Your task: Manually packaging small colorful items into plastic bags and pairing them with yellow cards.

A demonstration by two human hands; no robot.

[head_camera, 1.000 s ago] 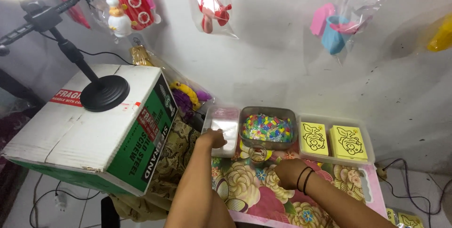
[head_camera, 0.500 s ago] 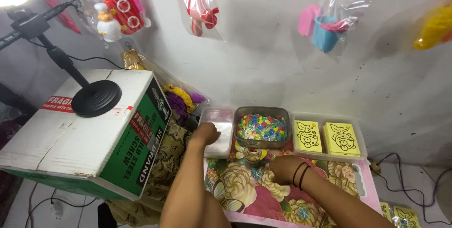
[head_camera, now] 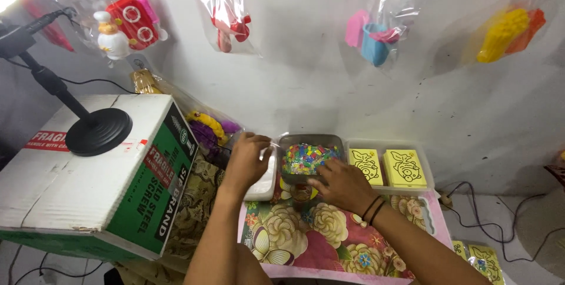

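My left hand [head_camera: 247, 158] rests over a white rectangular tray [head_camera: 263, 186] at the left of the flowered mat [head_camera: 306, 238], its fingers curled around what looks like thin clear plastic. My right hand [head_camera: 341, 184], with dark bands at the wrist, lies on the near rim of a grey tray [head_camera: 312, 141] filled with small multicoloured pieces [head_camera: 309, 158]. What the right fingers hold, if anything, is hidden beneath the hand.
A clear tray [head_camera: 432, 173] at the right holds two yellow picture blocks [head_camera: 385, 166]. A large cardboard box [head_camera: 88, 179] with a black lamp stand base [head_camera: 98, 132] stands to the left. Bagged toys [head_camera: 123, 26] hang on the wall. Cables [head_camera: 488, 214] lie at the right.
Both hands have stayed at the trays; the left hand has shifted slightly on the white tray and the right hand has moved up to the grey tray's rim. The view has tilted.
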